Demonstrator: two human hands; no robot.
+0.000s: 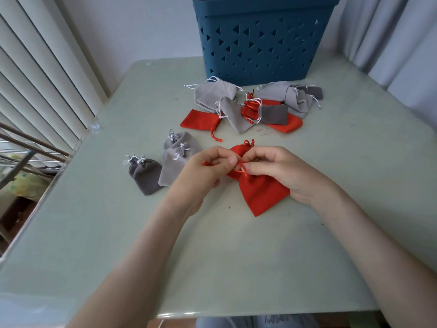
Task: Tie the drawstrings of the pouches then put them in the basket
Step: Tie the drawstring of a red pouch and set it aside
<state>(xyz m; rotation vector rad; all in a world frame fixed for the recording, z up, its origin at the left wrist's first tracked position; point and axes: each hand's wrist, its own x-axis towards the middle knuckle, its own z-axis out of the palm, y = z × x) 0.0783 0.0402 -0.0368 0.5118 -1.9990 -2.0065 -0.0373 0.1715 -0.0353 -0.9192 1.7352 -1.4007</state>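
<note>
Red, smooth cloth makes up the pouch [262, 192] I am working on. It lies flat on the pale green table [212, 256], well in front of the basket [260, 43], with its gathered neck pointing towards the basket. My left hand [208, 169] and right hand [279, 171] both pinch its red drawstring [243, 170] at the neck, fingers curled, fingertips nearly meeting.

The basket is teal plastic with triangular holes. Its rim is cut off by the top edge, so I cannot see what is inside. Just in front of it lies a loose pile of grey and red pouches [248, 107]. Nearer me and to the left of that pile are a light grey pouch [176, 162] and a dark grey pouch [145, 176], necks cinched.

More red cloth [237, 150] shows behind my fingers; I cannot tell whether it is a second pouch.
</note>
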